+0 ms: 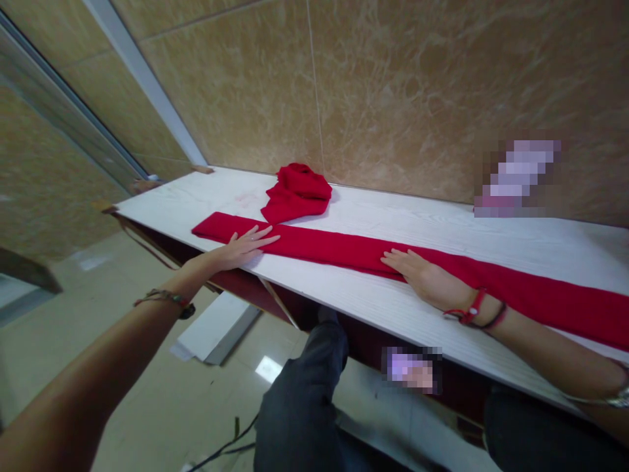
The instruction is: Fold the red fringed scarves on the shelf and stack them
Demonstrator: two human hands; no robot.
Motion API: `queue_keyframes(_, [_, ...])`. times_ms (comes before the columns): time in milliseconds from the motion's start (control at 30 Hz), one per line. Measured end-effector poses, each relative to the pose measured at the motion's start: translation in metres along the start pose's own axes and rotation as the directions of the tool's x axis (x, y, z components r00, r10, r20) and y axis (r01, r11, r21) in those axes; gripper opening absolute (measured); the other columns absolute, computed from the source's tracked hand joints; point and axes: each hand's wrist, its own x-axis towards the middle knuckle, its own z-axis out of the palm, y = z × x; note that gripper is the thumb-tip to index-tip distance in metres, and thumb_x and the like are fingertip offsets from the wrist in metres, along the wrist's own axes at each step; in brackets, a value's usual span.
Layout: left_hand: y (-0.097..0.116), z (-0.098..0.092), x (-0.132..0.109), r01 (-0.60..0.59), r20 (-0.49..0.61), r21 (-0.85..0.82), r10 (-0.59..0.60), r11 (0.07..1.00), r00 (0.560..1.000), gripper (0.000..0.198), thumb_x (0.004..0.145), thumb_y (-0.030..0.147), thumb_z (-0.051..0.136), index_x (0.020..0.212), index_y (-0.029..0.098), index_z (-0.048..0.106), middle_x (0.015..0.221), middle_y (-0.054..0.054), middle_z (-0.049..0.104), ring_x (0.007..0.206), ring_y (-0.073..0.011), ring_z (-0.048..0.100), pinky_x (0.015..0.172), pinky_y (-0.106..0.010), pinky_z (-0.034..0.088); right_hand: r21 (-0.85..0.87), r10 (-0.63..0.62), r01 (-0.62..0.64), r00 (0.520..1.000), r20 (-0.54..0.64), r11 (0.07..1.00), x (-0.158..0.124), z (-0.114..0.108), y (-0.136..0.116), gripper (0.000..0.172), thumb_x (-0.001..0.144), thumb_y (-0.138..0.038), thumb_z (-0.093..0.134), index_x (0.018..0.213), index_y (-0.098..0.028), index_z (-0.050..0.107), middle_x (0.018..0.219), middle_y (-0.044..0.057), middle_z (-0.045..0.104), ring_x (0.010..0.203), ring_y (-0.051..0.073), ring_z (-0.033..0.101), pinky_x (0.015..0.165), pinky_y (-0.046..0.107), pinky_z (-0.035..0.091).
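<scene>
A long red cloth, folded into a flat strip, lies along the white tabletop and runs out of view at the right. Near its left end my left hand rests flat on it, fingers spread. Farther right, my right hand lies on the strip's front edge with its fingers stretched out and close together. Neither hand grips the cloth. Behind the strip, close to my left hand, sits a crumpled red cloth.
A tan marbled wall stands along the table's back edge. Below the front edge are open compartments and my leg. A flat white box lies on the tiled floor, with dark cables nearby. Two patches are blurred out.
</scene>
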Motion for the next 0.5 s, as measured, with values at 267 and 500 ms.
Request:
queue_keyframes(267, [0.006,-0.007,0.005,0.086,0.071,-0.016,-0.084,0.996,0.994,0.053,0.092,0.047,0.023,0.143,0.031,0.029,0.154,-0.002,0.004,0.139,-0.0379,0.001,0.102,-0.068,0.008,-0.104,-0.058,0.06,0.998,0.018,0.993,0.0,-0.001,-0.006,0.046,0.089,-0.01,0.033,0.131,-0.014,0.049,0.135,0.013,0.05,0.129,0.023,0.04,0.105,0.047,0.036])
queue_keyframes(500, [0.083,-0.009,0.03,-0.119,-0.11,0.054,0.124,0.991,0.986,0.056,0.094,0.051,0.011,0.144,0.031,0.025,0.155,0.002,0.002,0.141,-0.0304,-0.003,0.109,-0.057,0.0,-0.152,-0.013,0.024,0.997,0.073,0.988,0.003,-0.008,-0.013,0.043,0.095,-0.027,0.03,0.134,-0.018,0.046,0.139,0.01,0.045,0.13,0.025,0.039,0.103,0.051,0.035])
